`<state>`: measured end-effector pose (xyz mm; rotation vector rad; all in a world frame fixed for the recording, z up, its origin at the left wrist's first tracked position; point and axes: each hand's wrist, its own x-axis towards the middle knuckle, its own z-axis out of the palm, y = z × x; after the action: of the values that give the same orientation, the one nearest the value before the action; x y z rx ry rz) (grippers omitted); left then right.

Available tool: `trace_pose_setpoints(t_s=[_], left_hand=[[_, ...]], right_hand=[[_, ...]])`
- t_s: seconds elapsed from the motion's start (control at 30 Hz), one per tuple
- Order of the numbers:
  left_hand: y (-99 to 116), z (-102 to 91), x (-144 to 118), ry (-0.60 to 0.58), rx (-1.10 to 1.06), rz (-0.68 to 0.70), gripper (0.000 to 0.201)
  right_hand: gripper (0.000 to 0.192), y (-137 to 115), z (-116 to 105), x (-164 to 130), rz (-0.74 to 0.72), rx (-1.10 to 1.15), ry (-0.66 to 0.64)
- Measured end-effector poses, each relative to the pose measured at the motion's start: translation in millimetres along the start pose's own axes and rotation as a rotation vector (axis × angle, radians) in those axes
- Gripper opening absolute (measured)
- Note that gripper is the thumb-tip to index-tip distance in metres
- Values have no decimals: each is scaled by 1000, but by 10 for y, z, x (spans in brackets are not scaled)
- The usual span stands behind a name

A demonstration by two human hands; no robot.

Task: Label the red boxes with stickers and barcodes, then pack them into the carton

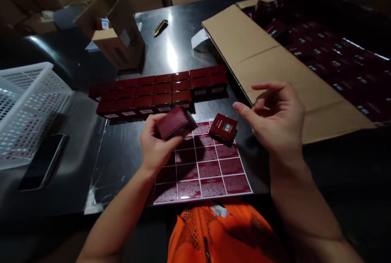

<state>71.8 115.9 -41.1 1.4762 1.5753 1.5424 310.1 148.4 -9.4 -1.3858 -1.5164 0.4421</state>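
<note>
My left hand [157, 144] grips a small dark red box [172, 122], fingers at its far side and thumb at the near side. Below it lies a sheet of dark red labels [210, 169] divided by white lines. A second dark red box [224, 127], with a pale logo on top, rests at the sheet's far right corner. My right hand [275, 118] is raised to the right of that box, its fingers apart and nothing between them. Beyond my left hand stand rows of matching dark red boxes [152, 91], packed side by side.
A large open carton [259, 59] full of dark red boxes takes up the right side. At left are a white plastic basket [33, 104] and a phone [44, 163]. Farther back stand a small cardboard box [117, 43] and a yellow-black utility knife [160, 28].
</note>
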Motion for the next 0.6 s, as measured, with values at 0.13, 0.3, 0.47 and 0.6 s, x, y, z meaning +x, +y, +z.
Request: trace_pose_setpoints(t_s=[0.13, 0.3, 0.47, 0.6], left_hand=[[-86, -18, 194, 138, -377, -377, 47], [-139, -51, 340, 123, -455, -496, 45], [-265, 77, 311, 194, -520, -544, 39], [-416, 192, 250, 253, -530, -509, 36]], right_hand=[[88, 144, -21, 35, -141, -308, -405], [81, 257, 100, 80, -78, -448, -553], [54, 177, 197, 86, -209, -525, -286], [32, 13, 544, -80, -476, -495, -400]])
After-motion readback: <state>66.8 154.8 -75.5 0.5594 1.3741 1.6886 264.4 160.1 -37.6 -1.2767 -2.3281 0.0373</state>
